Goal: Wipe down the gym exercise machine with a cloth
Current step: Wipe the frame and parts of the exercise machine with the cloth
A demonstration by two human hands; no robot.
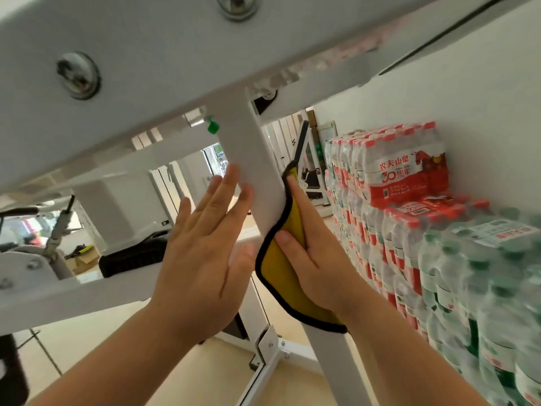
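Observation:
A white upright post (251, 159) of the gym machine runs down the middle of the head view, under a wide white beam (164, 54) with two metal bolts. My right hand (316, 259) presses a yellow cloth with black edging (281, 276) flat against the post's right side. My left hand (205, 247) lies flat on the post's left face, fingers spread and pointing up, holding nothing.
Stacked packs of bottled water with red labels (398, 177) and green caps (483, 288) stand close on the right against a white wall. A green tag (213, 126) hangs at the post's top. More machine parts (55, 230), a black pad (131, 257) and beige floor lie to the left.

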